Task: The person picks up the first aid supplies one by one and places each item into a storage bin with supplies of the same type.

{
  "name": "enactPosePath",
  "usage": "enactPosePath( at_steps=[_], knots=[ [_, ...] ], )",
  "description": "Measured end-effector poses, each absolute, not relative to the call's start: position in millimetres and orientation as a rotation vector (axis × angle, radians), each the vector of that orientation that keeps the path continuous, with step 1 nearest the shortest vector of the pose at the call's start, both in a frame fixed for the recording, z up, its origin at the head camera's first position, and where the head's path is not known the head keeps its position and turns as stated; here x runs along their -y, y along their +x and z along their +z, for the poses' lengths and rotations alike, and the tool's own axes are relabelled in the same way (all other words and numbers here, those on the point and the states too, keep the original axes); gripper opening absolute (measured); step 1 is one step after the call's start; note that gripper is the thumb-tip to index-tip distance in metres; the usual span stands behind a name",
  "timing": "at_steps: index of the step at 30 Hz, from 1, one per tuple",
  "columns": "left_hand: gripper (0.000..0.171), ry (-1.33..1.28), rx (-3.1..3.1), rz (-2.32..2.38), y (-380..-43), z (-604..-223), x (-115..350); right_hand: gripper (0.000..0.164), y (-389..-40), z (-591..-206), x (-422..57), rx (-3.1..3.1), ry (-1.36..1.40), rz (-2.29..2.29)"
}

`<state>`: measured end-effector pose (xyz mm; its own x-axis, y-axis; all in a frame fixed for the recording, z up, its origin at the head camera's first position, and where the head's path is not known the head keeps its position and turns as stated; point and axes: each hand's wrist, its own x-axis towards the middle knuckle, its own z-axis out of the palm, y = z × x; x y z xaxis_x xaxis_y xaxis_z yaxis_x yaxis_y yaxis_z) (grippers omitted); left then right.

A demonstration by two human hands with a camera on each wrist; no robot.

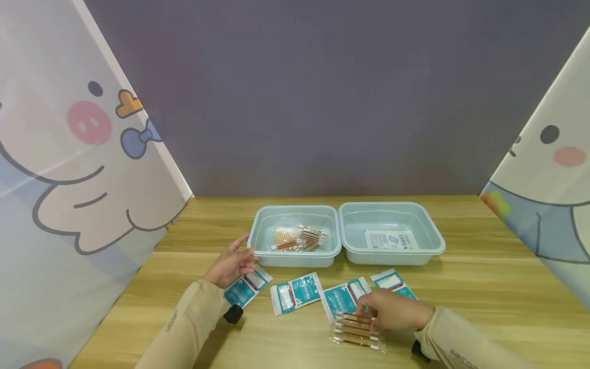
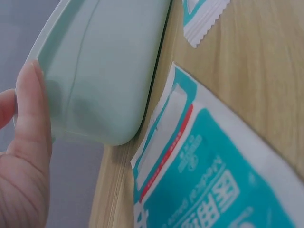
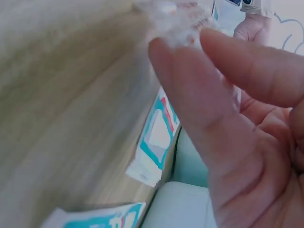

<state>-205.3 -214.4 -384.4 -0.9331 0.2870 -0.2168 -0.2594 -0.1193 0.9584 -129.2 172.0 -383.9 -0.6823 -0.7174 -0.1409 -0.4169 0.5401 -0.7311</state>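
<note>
My right hand [image 1: 392,310] pinches a clear packet of brown-stick cotton swabs [image 1: 357,332] by its right side, low over the front of the table. In the right wrist view the packet [image 3: 183,19] is blurred beyond the fingertips. My left hand [image 1: 232,264] holds the left corner of the left pale green plastic tub [image 1: 295,260], with a digit [image 2: 33,109] against its outer wall in the left wrist view. Inside that tub lie several packets of cotton swabs [image 1: 299,239]. Below the left hand is a teal-and-white gauze packet [image 1: 249,287].
Beside the left tub stands a second pale green tub [image 1: 392,257] with a white printed packet [image 1: 391,240] in it. More teal-and-white packets lie in front of the tubs: one at centre [image 1: 297,293], one near the swabs [image 1: 345,298], one at right [image 1: 394,283]. A grey wall [image 1: 341,102] rises behind.
</note>
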Motion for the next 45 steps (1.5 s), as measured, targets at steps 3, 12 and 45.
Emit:
enactPosePath(
  at_steps=[3,12,45],
  knots=[
    [0.064,0.019,-1.825,2.109,-207,-383,214,0.031,-130,-379,-173,-2.394,-0.965,-0.944],
    [0.064,-0.004,-1.802,2.123,-206,-382,216,0.024,-138,-369,-177,-2.316,-0.769,-1.199],
    [0.066,0.047,-1.718,2.136,-208,-381,216,0.033,-208,-330,-155,-2.181,-0.625,-1.434]
  ],
)
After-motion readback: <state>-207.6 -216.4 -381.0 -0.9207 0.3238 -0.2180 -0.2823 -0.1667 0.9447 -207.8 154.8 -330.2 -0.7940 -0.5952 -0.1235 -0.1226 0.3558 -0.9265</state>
